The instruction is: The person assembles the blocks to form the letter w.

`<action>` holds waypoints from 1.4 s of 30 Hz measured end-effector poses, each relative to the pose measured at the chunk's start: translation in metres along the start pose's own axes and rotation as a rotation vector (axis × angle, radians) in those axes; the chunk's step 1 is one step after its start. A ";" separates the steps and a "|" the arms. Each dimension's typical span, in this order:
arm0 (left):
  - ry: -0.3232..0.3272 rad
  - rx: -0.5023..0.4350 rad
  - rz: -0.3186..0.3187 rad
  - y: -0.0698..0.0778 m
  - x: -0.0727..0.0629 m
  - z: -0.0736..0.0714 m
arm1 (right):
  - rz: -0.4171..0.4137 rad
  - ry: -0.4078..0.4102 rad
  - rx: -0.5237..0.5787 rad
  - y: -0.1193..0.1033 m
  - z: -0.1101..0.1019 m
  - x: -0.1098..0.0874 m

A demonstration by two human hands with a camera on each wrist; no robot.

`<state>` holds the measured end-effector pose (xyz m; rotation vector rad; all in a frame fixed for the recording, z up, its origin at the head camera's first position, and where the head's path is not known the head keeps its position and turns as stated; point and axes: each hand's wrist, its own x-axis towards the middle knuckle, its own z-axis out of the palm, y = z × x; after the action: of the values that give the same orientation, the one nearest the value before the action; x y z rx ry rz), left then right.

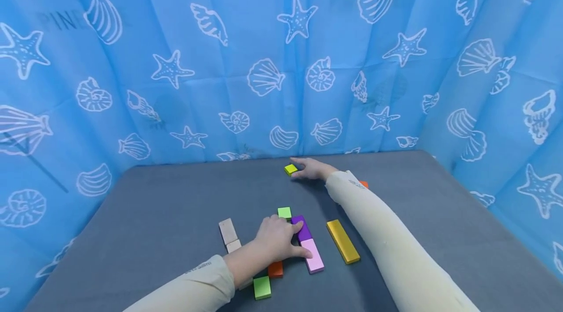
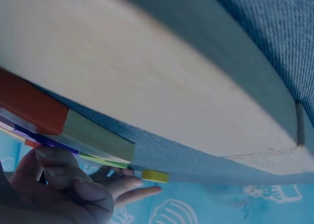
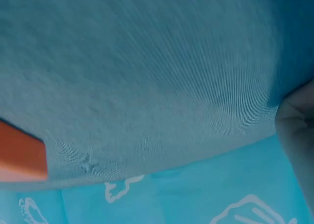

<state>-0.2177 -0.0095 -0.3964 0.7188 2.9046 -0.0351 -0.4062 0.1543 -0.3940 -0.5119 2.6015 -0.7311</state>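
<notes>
In the head view my left hand (image 1: 274, 239) is over a group of small blocks, thumb and forefinger spread apart. Its forefinger tip lies at the purple block (image 1: 301, 228) and its thumb at the pink block (image 1: 312, 256), which stand end to end. The left wrist view shows that hand's fingers bent, beside a red-orange block (image 2: 32, 103). Farther back, my right hand (image 1: 311, 169) reaches to the yellow block (image 1: 291, 169), finger and thumb parted on either side of it. Only the right hand's edge (image 3: 298, 123) shows in the right wrist view.
A gold block (image 1: 343, 242) lies between the arms. Pale wooden blocks (image 1: 227, 231) stand left of the left hand, with green blocks (image 1: 262, 287) near and beyond it. An orange block (image 1: 364, 184) peeks out behind the right sleeve. A blue curtain (image 1: 281, 57) borders the grey table (image 1: 176, 204).
</notes>
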 end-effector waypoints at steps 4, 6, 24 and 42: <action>0.009 -0.002 0.010 0.004 0.001 -0.001 | 0.044 -0.002 0.014 0.004 -0.002 0.005; 0.010 -0.003 0.014 0.006 0.001 0.000 | 0.057 -0.005 0.008 0.006 -0.002 0.006; 0.007 -0.005 0.019 0.005 0.002 -0.003 | 0.085 0.130 0.303 0.015 -0.007 -0.023; -0.006 -0.029 0.000 0.002 -0.001 0.000 | 0.138 0.172 0.692 0.010 0.004 -0.080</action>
<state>-0.2155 -0.0084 -0.3963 0.7130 2.8928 0.0043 -0.3381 0.1959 -0.3812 -0.0569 2.2783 -1.5802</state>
